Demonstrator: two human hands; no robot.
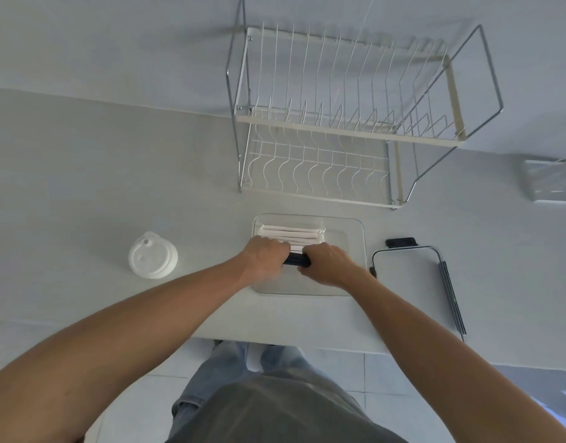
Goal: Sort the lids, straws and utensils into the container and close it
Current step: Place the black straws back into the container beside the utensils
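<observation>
We see both hands down inside a clear container (355,238) that sits on the pale desk (83,187), just in front of a two-tier wire dish rack (339,123). The left hand (265,254) and the right hand (327,264) meet over a dark bundle (295,259) of what look like utensils, and the fingers of each are curled round one end of it, knuckles up. We cannot tell how many pieces the bundle holds, since the hands cover most of it.

Just behind the hands, along the far side of the container, lies a row of white paper-wrapped straws (291,233), side by side and running left to right.

To the left of the container, well apart from it, a stack of white cup lids (153,255) stands on the desk. To the right, just beside the container, lies its clear lid (409,276) with a dark rim and a black clip at its far edge. A few dark thin sticks (451,297) lie along the lid's right edge. Farther right, at the frame's edge, we see a clear wrapped pack (551,180).
</observation>
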